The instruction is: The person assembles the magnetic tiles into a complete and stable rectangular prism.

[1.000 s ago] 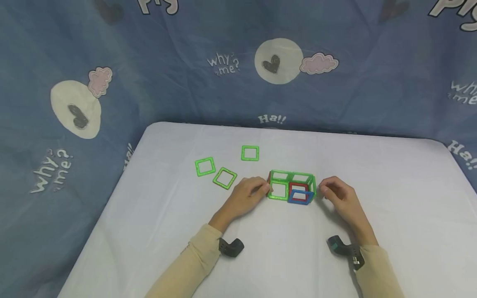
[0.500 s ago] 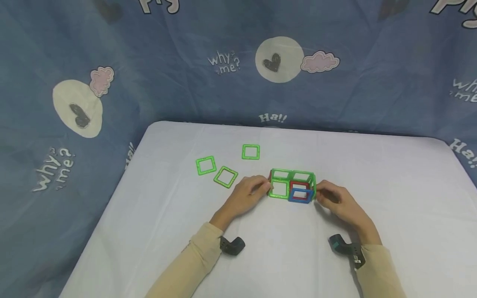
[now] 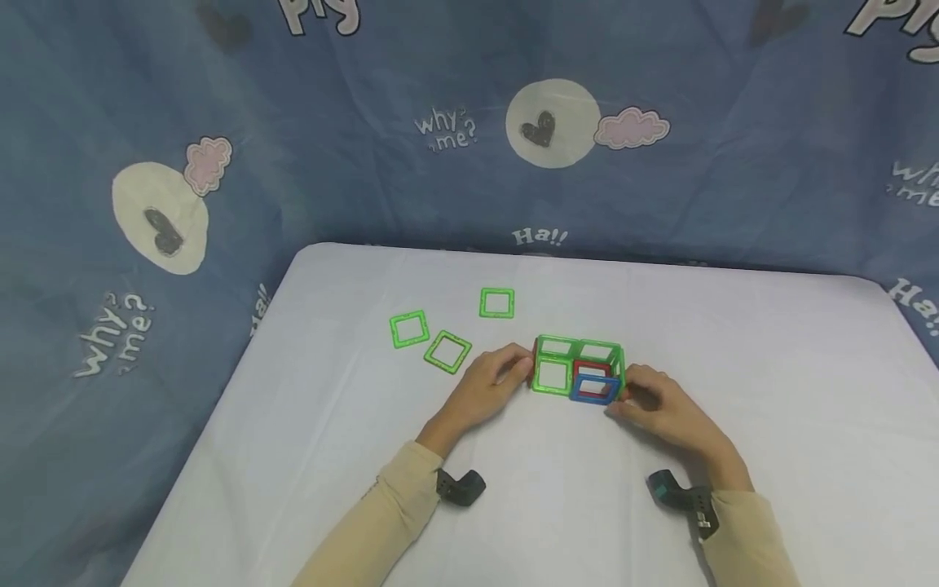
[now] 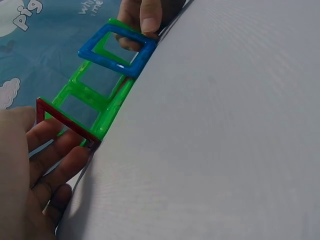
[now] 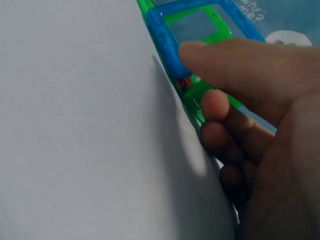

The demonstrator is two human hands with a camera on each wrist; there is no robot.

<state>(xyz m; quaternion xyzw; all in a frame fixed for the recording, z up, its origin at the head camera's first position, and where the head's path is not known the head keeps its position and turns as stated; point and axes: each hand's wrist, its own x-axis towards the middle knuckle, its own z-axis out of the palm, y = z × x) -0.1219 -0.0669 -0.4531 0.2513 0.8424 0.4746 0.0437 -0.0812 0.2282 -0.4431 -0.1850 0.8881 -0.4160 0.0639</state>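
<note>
A box-like structure of square magnetic tiles (image 3: 553, 376) stands on the table, mostly green with red squares in it. At its front right, a blue magnetic tile (image 3: 596, 390) leans outward. My left hand (image 3: 490, 383) is at the left end, its loosely bent fingers resting against a red end tile (image 4: 67, 120). At the right end my right hand (image 3: 663, 412) grips the structure, thumb on the blue tile's edge in the right wrist view and bent fingers by the green end tile. The right hand's fingers partly hide that end.
Three loose green square tiles lie to the left and behind: one at far left (image 3: 409, 328), one turned on its corner (image 3: 447, 351), and one farther back (image 3: 497, 302). The white table (image 3: 543, 505) ends at a blue printed cloth (image 3: 411, 187).
My right hand has moved left from beside the structure onto its right end, thumb now at the blue tile. My left hand stays at the left end.
</note>
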